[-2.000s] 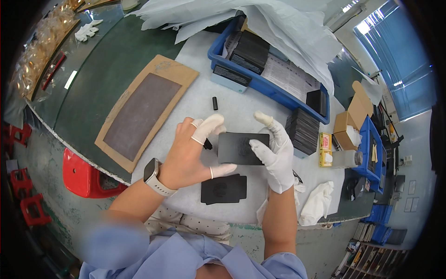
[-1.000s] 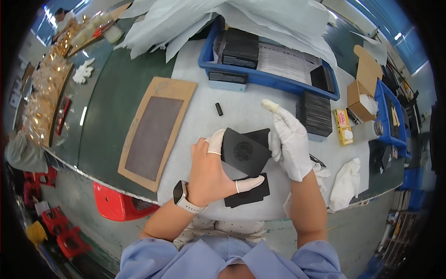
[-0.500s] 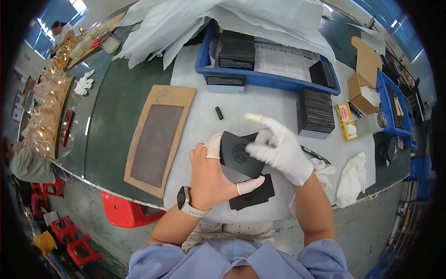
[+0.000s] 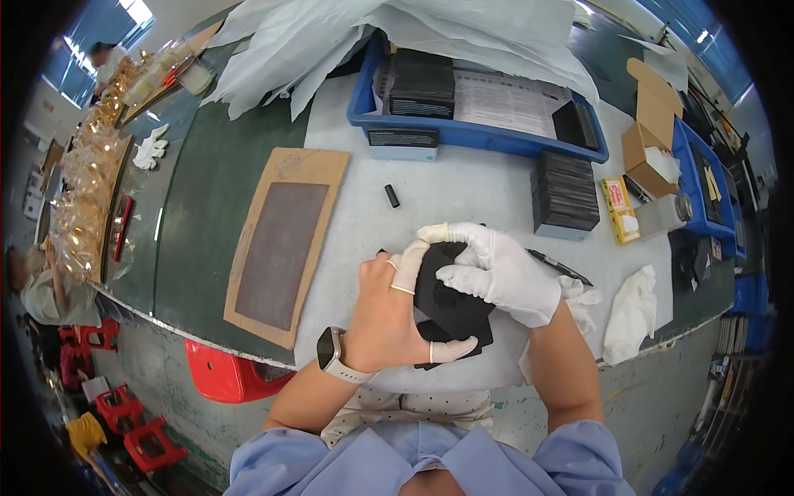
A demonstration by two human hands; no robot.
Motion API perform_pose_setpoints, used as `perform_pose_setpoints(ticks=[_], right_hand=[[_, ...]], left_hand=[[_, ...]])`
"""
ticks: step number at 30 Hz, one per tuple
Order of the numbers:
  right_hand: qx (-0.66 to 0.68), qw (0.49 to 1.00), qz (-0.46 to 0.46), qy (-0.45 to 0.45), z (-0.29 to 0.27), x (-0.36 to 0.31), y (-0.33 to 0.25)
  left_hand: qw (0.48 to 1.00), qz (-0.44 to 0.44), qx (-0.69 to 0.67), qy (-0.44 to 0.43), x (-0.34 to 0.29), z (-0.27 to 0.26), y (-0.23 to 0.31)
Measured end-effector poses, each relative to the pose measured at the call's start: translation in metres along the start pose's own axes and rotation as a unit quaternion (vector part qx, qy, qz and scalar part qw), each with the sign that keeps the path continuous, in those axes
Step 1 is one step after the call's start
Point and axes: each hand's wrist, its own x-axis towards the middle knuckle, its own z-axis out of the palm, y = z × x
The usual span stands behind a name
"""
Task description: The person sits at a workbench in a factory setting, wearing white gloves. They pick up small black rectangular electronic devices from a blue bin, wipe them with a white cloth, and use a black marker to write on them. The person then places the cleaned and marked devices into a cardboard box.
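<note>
L hand (image 4: 382, 318) grips black card (image 4: 451, 312) by edges, prob. to steady it — R hand (image 4: 500, 277) on face, can't tell if gripping.

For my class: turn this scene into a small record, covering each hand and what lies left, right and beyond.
Left hand: pale finger covers; holds a thin black rectangular card
Right hand: white fabric glove; fingers over that card, grip unclear
Left of hands: brown cardboard sheet bearing a dark grey rectangular panel
Right of hands: block of stacked black cards; crumpled white cloth
Beyond: blue plastic tray with a printed sheet
</note>
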Motion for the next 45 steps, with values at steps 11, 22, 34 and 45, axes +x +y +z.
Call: perform_pose_setpoints(ticks=[11,22,34,45], right_hand=[[-0.016,0.958,-0.093,0.270,0.001,0.008,0.006],[-0.120,0.990,-0.040,0.059,-0.008,-0.001,0.004],[-0.536,0.831,-0.136,0.054,0.005,-0.007,0.009],[-0.260,0.856,-0.243,0.374,-0.019,0.024,0.030]], left_hand=[[1.000,-0.010,-0.014,-0.012,-0.001,0.000,0.002],[0.984,-0.030,-0.156,0.080,-0.002,-0.009,-0.021],[0.946,-0.128,-0.196,0.222,-0.002,0.003,-0.045],[0.996,0.044,0.046,0.067,0.007,0.007,-0.043]])
